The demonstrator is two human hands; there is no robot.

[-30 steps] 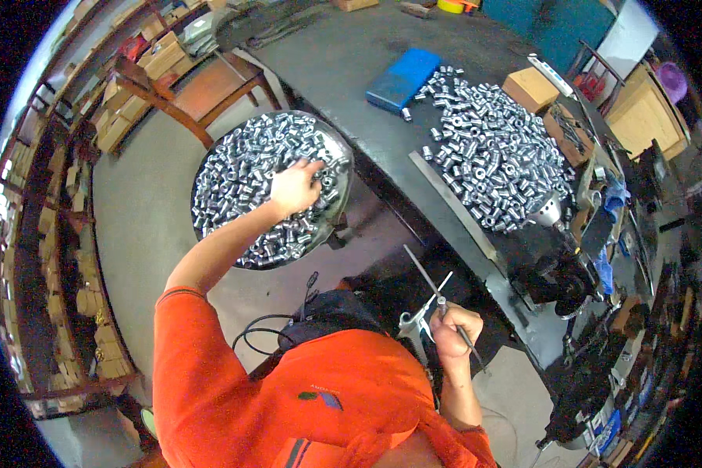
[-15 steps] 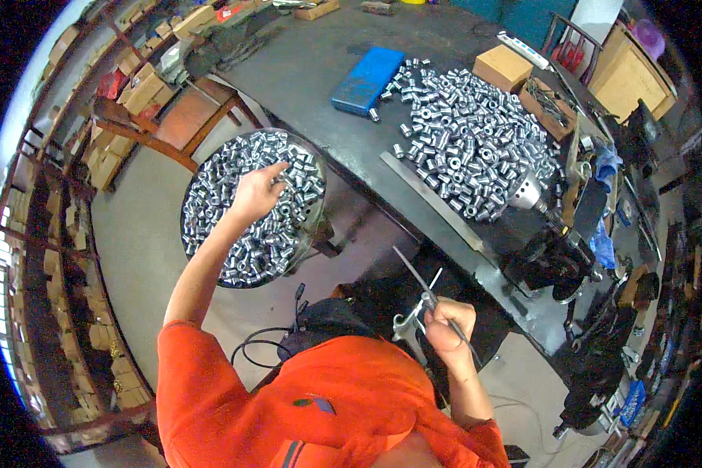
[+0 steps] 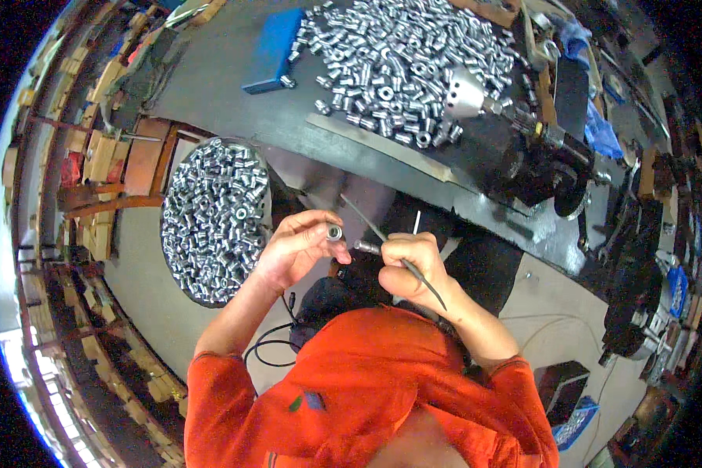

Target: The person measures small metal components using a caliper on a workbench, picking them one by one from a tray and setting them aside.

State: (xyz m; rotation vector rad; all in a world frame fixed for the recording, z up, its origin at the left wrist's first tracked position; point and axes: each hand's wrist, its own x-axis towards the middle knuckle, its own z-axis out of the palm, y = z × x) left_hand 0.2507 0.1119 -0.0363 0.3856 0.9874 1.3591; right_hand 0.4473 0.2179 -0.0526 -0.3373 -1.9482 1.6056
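While the tabletop [image 3: 234, 93] heap of sleeves [image 3: 398, 62] sits beyond both grips and the tray [image 3: 210, 218] left, left hand [image 3: 296, 249] pinches one sleeve [image 3: 335, 232]; right hand [image 3: 409, 265] clenches a thin rod tool [image 3: 390, 242]. Likely next: align rod tip with bore.

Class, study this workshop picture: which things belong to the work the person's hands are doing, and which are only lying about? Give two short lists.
In the work:
- left hand holding a small metal sleeve
- right hand gripping a thin rod tool
- round tray of metal sleeves
- heap of sleeves on the bench

Lying about:
- blue box
- wooden chair
- black cable on the floor
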